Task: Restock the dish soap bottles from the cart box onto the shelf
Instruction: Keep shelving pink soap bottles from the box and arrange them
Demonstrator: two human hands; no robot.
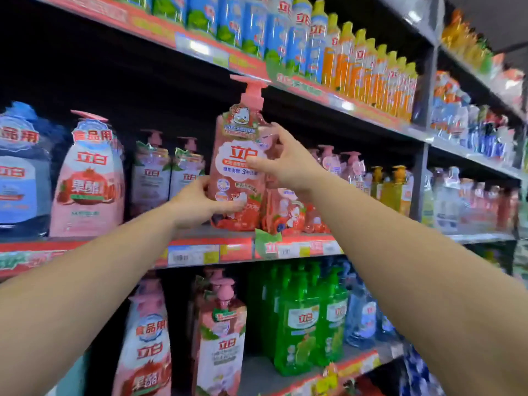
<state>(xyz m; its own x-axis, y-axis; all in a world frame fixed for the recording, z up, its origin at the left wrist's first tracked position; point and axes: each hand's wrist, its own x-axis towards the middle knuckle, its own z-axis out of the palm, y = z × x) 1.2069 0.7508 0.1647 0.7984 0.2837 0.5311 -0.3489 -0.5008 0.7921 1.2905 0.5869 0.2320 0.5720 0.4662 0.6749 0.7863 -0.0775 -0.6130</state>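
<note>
The pink pump bottle (238,170) stands upright at the front of the middle shelf (200,232), held between both hands. The left hand (197,204) grips its lower side; the right hand (281,161) pinches its upper body. A full bottle, likely heavy with a glossy, slippery sleeve; hold the body, not the pump.

Both my arms extended up and forward; left hand (197,202) gripping low, right hand (281,161) pinching higher, fingers curled.
</note>
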